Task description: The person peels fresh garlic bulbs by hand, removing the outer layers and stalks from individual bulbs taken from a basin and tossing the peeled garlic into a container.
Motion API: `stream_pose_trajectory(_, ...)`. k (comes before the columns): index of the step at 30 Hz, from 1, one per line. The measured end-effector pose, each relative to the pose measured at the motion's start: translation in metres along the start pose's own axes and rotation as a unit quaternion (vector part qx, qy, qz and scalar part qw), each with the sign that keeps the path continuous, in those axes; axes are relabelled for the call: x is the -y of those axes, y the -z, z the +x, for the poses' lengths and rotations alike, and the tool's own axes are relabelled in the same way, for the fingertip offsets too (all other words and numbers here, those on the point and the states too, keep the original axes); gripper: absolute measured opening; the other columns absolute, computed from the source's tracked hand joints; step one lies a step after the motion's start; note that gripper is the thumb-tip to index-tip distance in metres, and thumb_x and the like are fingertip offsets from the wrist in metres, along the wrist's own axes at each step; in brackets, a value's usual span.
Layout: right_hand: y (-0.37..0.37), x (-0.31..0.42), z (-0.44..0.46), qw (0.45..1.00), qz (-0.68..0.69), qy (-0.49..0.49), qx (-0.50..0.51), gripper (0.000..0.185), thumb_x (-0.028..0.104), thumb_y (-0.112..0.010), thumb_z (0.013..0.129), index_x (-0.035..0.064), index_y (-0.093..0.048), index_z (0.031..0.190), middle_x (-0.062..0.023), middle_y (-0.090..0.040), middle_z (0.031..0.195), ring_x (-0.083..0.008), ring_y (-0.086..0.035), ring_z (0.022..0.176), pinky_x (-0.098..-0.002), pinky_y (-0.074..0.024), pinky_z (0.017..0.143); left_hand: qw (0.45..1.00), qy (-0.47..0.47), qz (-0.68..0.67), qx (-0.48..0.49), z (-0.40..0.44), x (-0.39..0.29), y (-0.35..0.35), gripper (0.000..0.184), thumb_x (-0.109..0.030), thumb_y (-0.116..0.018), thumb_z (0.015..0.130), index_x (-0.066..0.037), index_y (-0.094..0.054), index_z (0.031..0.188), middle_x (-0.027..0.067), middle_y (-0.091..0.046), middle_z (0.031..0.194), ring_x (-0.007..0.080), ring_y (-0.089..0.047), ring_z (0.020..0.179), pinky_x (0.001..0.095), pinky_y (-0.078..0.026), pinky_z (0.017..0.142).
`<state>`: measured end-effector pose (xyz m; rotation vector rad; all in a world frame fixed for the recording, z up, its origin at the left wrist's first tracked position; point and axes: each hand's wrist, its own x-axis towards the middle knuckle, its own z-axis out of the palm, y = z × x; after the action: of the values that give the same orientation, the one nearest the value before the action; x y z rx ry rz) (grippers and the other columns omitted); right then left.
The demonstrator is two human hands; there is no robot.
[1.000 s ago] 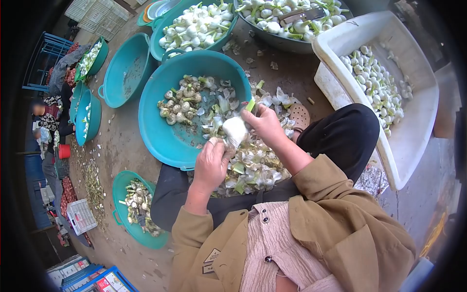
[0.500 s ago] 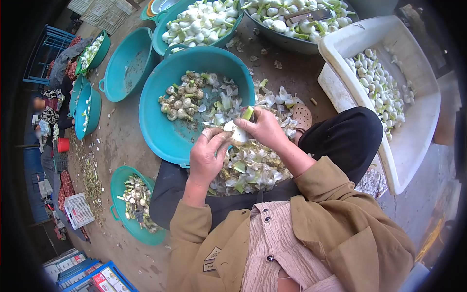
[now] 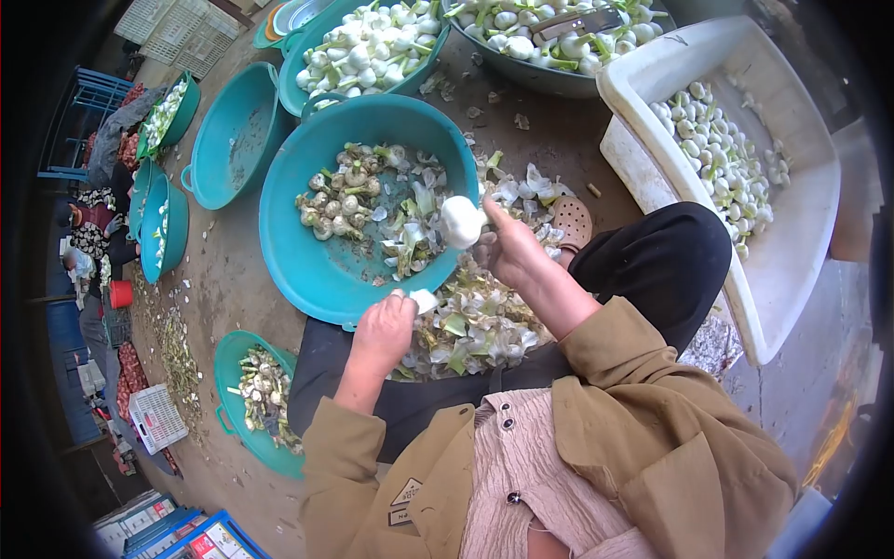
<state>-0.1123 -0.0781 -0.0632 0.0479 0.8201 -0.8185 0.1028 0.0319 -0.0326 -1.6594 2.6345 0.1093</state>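
Note:
A smooth white garlic bulb (image 3: 461, 222) is held in my right hand (image 3: 512, 250), thumb along its side, over the near right rim of a large teal basin (image 3: 289, 252). My left hand (image 3: 382, 334) is lower and apart from the bulb, its fingers closed on a white piece of garlic skin (image 3: 425, 301). In the basin lie unpeeled garlic bulbs (image 3: 335, 205) with dirty outer skins, and loose peelings (image 3: 419, 210). Below my hands, a heap of garlic skins (image 3: 480, 326) lies by my lap.
A white tub (image 3: 745, 317) with clean garlic stands at my right. Beyond are a basin of white garlic (image 3: 363, 61) and another with a knife-like tool (image 3: 573, 26) on top. A small teal basin (image 3: 233, 373) sits at left. Other people are at far left.
My hands have moved apart: the right lifts the garlic bulb slightly up, the left drops down and back with a piece of skin. The green stem is no longer visible. The view has shifted slightly.

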Motion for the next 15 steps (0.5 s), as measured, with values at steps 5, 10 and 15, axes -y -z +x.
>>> stream_pose_trajectory(5, 0.017, 0.045, -0.001, 0.908, 0.328, 0.050, 0.257, 0.053, 0.031, -0.059, 0.087, -0.0084, -0.042, 0.117, -0.0089, -0.056, 0.084, -0.0086, -0.054, 0.058, -0.0203, -0.0493, 0.050, 0.972, 0.199, -0.088, 0.085, -0.023, 0.056, -0.037, 0.021, -0.006, -0.055, 0.077, -0.002, -0.057, 0.097, 0.0169, -0.059, 0.090, 0.0362, -0.059, 0.083, 0.0421, -0.049, 0.067)
stream_pose_trajectory(10, -0.018, 0.110, -0.056, 0.747, 0.415, 0.263, 0.448, 0.055, 0.012, -0.065, 0.080, -0.0069, -0.037, 0.123, -0.0073, -0.052, 0.096, -0.0177, -0.055, 0.087, -0.0333, -0.0477, 0.078, 0.907, 0.371, -0.096, 0.176, 0.025, 0.122, -0.065, 0.027, -0.003, -0.053, 0.078, -0.004, -0.056, 0.105, 0.0177, -0.058, 0.099, 0.0357, -0.058, 0.089, 0.0433, -0.048, 0.074)
stream_pose_trajectory(15, -0.021, 0.041, -0.012, 0.951, 0.147, 0.193, 0.190, 0.033, 0.029, -0.049, 0.092, 0.0136, -0.049, 0.121, -0.0030, -0.055, 0.100, -0.0173, -0.053, 0.089, -0.0299, -0.0448, 0.079, 0.924, 0.377, -0.060, 0.005, 0.057, 0.213, -0.142, 0.038, 0.001, -0.049, 0.078, -0.009, -0.053, 0.115, 0.0151, -0.050, 0.120, 0.0336, -0.052, 0.105, 0.0419, -0.045, 0.087)
